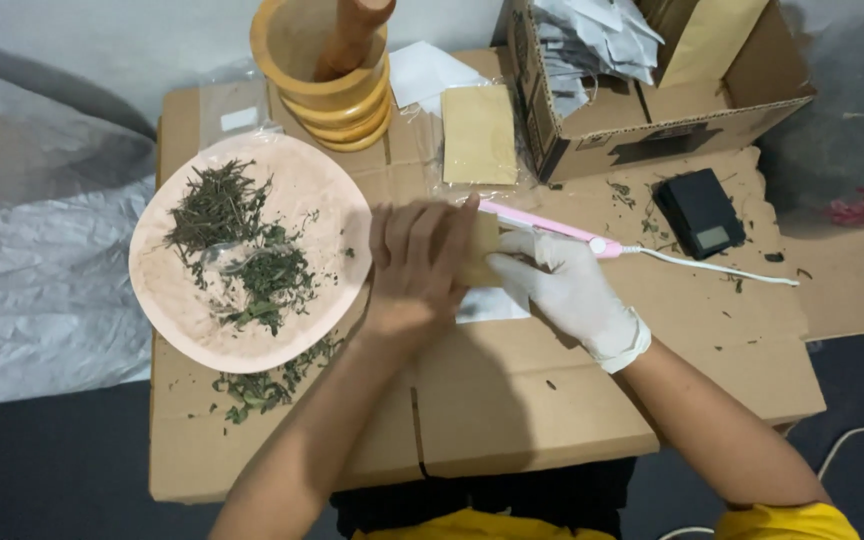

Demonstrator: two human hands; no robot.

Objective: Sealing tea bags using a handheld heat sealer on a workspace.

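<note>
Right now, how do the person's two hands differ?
The right hand wears a white glove; the left hand is bare. The left hand lies flat on a tan pouch; the right hand grips a pink corded tool at the pouch's edge. Both work over the cardboard surface.

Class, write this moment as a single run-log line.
left hand: bare, presses tan pouch | right hand: gloved, holds pink sealer on pouch | pink bowl: dried herbs | wooden mortar behind

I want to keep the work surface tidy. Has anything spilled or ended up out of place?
Yes. Dried herb bits lie scattered on the cardboard below the pink plate, and more crumbs sit beside the small black scale.
</note>
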